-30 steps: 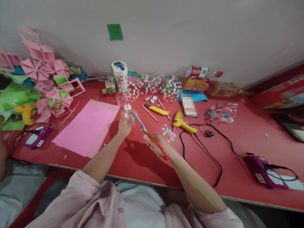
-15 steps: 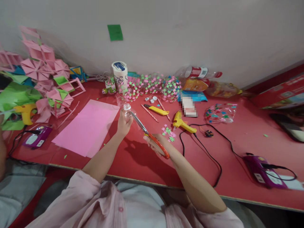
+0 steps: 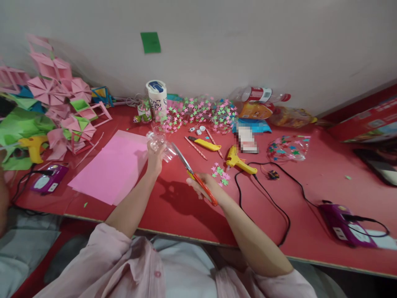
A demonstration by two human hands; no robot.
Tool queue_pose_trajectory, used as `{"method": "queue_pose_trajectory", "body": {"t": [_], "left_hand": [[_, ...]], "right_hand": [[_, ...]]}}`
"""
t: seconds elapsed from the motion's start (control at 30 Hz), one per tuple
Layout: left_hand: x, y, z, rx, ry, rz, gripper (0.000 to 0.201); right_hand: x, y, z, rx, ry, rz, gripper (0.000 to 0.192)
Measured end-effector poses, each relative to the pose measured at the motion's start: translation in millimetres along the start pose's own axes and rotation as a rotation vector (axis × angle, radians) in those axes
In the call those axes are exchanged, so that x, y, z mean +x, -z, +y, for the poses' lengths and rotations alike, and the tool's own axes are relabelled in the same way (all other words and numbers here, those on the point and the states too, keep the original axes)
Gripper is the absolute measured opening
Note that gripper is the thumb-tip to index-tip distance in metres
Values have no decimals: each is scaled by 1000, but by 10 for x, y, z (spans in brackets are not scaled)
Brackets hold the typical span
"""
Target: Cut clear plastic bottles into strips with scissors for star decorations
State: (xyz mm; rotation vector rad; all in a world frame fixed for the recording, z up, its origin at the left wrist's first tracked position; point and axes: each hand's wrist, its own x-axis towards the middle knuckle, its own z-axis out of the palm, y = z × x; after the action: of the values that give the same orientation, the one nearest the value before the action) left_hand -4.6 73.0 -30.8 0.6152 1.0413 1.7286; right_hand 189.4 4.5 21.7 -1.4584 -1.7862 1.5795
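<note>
My left hand (image 3: 155, 158) is closed round the neck end of a clear cut plastic bottle (image 3: 167, 151), which lies tilted with its cut edge to the right. Scissors with orange-red handles (image 3: 182, 159) are gripped in my right hand (image 3: 203, 185); their blades point up and left, just apart from the bottle piece. Pink paper sheets (image 3: 107, 169) lie left of my left forearm. Beyond my right hand are small pink and green paper stars (image 3: 221, 174), a yellow cutter knife (image 3: 204, 143) and a yellow glue gun (image 3: 240, 160).
Star-covered plastic pieces (image 3: 198, 109) and a white tumbler (image 3: 156, 99) stand by the wall. Bottles (image 3: 263, 95) lie at the back right. A black cord leads to a purple power box (image 3: 345, 223). Folded paper shapes (image 3: 58, 91) pile up at left, near another person's arm.
My left hand has moved left with the bottle piece and turned it, so its neck tips leftward. The scissor blades are now apart from it; my right hand has barely moved.
</note>
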Motion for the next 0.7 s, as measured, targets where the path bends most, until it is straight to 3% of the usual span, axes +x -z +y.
{"method": "queue_pose_trajectory", "body": {"t": [0.13, 0.27, 0.4, 0.7], "left_hand": [[-136, -105, 7, -166, 239, -218, 52], [-266, -134, -2, -214, 435, -371, 55], [-316, -132, -29, -212, 508, -445, 48], [-355, -175, -37, -104, 514, -521, 48]], "right_hand": [[109, 36, 75, -41, 28, 291, 52], [159, 71, 89, -132, 77, 465, 50], [160, 48, 53, -185, 121, 502, 42], [179, 15, 58, -176, 166, 531, 30]]}}
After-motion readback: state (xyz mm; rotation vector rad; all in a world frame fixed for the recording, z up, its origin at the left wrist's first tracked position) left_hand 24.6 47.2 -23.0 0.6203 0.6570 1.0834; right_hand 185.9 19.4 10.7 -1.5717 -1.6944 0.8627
